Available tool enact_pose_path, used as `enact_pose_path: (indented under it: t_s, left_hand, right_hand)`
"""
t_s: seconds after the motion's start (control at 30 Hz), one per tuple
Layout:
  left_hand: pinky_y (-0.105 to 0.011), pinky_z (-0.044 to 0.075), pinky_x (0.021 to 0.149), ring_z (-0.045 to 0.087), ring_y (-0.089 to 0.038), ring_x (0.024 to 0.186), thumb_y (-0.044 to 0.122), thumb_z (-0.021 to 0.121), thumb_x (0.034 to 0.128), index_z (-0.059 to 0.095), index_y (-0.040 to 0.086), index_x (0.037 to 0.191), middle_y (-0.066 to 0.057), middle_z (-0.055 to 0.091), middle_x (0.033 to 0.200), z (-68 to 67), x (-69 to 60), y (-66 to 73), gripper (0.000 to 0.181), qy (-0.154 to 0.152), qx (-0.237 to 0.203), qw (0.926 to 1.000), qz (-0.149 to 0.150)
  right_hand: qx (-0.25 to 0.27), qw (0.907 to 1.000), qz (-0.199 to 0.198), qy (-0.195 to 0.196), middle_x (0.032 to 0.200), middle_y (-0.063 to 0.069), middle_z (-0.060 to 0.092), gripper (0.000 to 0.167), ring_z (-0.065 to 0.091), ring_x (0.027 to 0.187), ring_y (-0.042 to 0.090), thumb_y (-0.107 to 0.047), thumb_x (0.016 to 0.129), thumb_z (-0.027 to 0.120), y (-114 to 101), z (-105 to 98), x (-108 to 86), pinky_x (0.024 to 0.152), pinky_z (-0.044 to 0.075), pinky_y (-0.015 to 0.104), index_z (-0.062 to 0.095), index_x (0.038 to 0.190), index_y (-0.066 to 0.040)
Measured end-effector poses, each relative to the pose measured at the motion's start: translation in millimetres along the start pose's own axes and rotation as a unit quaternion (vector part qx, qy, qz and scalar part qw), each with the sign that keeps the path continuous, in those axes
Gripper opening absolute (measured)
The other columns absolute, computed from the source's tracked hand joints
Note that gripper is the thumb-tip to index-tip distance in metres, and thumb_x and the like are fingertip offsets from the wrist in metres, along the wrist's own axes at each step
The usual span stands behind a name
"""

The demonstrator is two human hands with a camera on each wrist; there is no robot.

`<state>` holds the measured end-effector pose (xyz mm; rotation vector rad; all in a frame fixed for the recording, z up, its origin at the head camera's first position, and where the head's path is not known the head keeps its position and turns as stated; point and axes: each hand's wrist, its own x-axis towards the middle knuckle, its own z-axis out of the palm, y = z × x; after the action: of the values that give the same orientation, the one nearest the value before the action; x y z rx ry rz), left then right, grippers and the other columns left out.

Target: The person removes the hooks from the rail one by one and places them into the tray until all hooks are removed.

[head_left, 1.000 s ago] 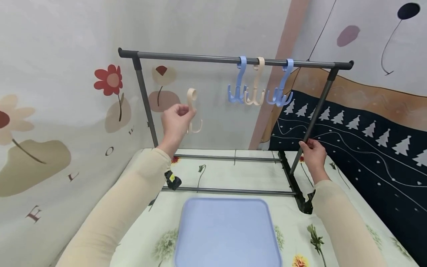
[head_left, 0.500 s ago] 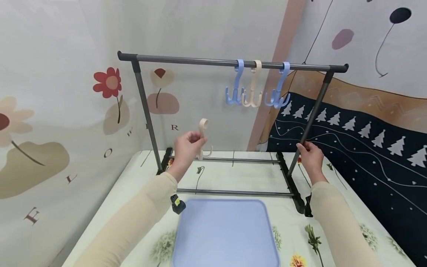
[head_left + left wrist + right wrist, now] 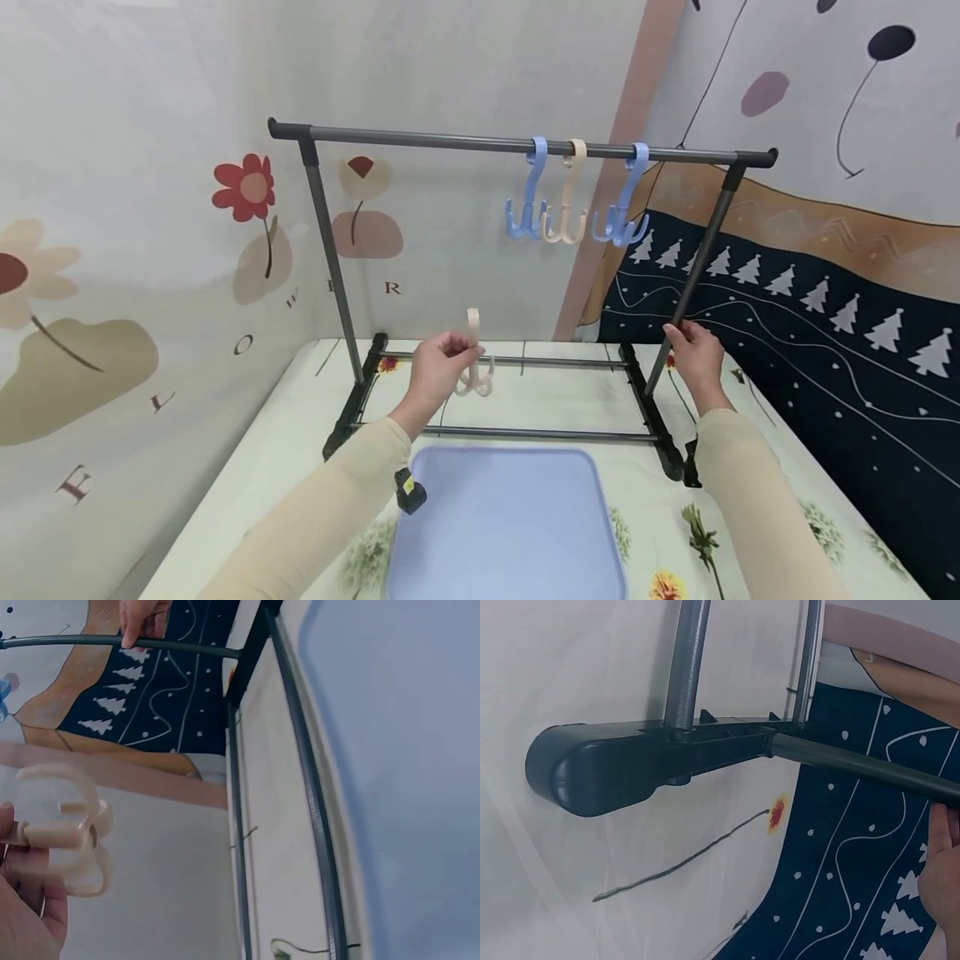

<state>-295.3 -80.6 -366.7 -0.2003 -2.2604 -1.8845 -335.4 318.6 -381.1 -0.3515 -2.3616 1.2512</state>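
Observation:
My left hand (image 3: 437, 371) pinches a beige multi-prong hook (image 3: 473, 327) by its stem, above the rack's base and beyond the tray. In the left wrist view the prongs of that hook (image 3: 91, 825) point away from the fingertips. With thumb and fingers, my right hand (image 3: 697, 354) grips the right upright of a dark metal rack (image 3: 693, 275). From the rack's top bar hang a blue hook (image 3: 534, 187), a beige hook (image 3: 572, 192) and another blue hook (image 3: 628, 196), all right of the middle.
A light blue tray (image 3: 506, 525) lies in front of the rack on a flower-print tablecloth (image 3: 667, 533). The rack's black right foot (image 3: 600, 769) rests on the cloth. Printed fabric (image 3: 465, 75) stands behind, and a dark tree-print cloth (image 3: 787, 350) is at the right.
My left hand has come down and to the right with the beige hook, and the hook has turned. My right hand keeps its grip on the upright. The head view has shifted slightly.

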Motion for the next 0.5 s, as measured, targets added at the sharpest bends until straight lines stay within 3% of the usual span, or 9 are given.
enact_pose_path:
  t_s: [0.33, 0.5]
  left_hand:
    - [-0.033, 0.053, 0.076, 0.066, -0.017, 0.085, 0.018, 0.079, 0.0865, 0.070, 0.010, 0.088, -0.002, 0.071, 0.088, 20.6, -12.2, -13.9, 0.012, -0.072, 0.006, 0.9973, 0.012]
    - [-0.030, 0.053, 0.073, 0.064, -0.014, 0.083, 0.019, 0.080, 0.0858, 0.070, 0.008, 0.090, 0.000, 0.071, 0.088, 34.5, -21.1, -17.3, 0.015, -0.100, 0.017, 0.9948, -0.013]
  right_hand:
    - [-0.002, 1.0000, -0.005, -0.005, 0.125, 0.022, 0.062, 0.052, 0.057, 0.106, 0.033, -0.042, 0.104, 0.048, 0.0, -0.9, -0.9, 0.087, 0.046, 0.044, 0.058, 0.132, 0.000]
    - [-0.004, 0.9999, 0.001, -0.010, 0.123, 0.020, 0.063, 0.053, 0.058, 0.101, 0.031, -0.045, 0.103, 0.046, 0.8, -0.7, -0.6, 0.083, 0.046, 0.040, 0.058, 0.132, -0.002]
